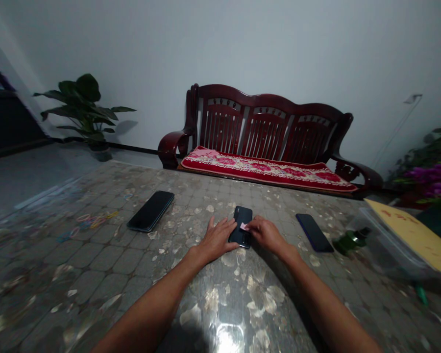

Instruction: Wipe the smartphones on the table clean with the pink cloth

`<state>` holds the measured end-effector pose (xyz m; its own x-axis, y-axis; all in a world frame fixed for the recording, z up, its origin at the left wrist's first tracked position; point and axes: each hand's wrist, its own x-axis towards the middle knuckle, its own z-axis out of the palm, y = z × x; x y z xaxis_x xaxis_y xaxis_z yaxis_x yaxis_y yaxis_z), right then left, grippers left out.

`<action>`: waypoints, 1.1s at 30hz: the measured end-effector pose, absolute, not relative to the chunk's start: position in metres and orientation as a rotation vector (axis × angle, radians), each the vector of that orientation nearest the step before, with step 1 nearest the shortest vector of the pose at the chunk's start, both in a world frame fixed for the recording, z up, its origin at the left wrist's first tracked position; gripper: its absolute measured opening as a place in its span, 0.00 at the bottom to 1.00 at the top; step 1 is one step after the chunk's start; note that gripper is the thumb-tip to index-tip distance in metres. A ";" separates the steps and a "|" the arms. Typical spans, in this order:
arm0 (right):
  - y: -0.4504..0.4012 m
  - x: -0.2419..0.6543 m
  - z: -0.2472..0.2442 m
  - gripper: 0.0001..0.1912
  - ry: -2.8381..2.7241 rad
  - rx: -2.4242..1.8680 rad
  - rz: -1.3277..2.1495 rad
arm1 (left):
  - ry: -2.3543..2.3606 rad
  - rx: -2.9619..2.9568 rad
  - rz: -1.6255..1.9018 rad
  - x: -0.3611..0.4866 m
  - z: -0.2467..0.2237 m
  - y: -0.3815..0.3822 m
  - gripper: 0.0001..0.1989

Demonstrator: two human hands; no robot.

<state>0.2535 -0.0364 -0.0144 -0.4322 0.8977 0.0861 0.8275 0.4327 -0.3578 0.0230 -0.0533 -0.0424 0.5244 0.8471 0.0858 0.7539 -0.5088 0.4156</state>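
A dark phone lies back up on the patterned table cover, its camera block at the near end. Against its left edge rests my left hand, fingers stretched out and apart, touching the phone. My right hand is over the phone's right side, thumb and fingers pinched on a small pink piece, perhaps cloth or paper, which sits at the phone's back. Another black phone lies to the left. To the right of my right hand is a third phone with a bluish edge.
Several coloured rubber bands are scattered at the left. A green bottle stands beside a clear plastic box with a yellow sheet on top. Beyond the table are a wooden bench and a potted plant.
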 end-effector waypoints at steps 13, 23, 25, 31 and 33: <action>-0.087 0.246 -0.003 0.16 -2.586 -1.342 0.249 | 1.331 2.435 0.441 0.022 -0.048 -0.052 0.32; -0.024 0.242 -0.002 0.16 -2.365 -1.804 0.129 | 1.322 2.449 0.418 0.024 -0.041 -0.054 0.33; -0.012 0.237 -0.001 0.16 -2.332 -1.855 0.108 | 1.318 2.445 0.416 0.024 -0.041 -0.053 0.33; -0.017 0.225 -0.001 0.14 -2.489 -1.718 0.156 | 1.316 2.420 0.391 0.024 -0.043 -0.053 0.34; -0.019 0.226 0.000 0.15 -2.528 -1.668 0.188 | 1.308 2.431 0.407 0.024 -0.045 -0.053 0.34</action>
<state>0.2259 -0.0194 0.0002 -0.3917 0.9199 0.0209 0.9066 0.3897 -0.1616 0.0239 -0.0528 -0.0448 0.5327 0.8420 0.0852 0.7416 -0.5129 0.4324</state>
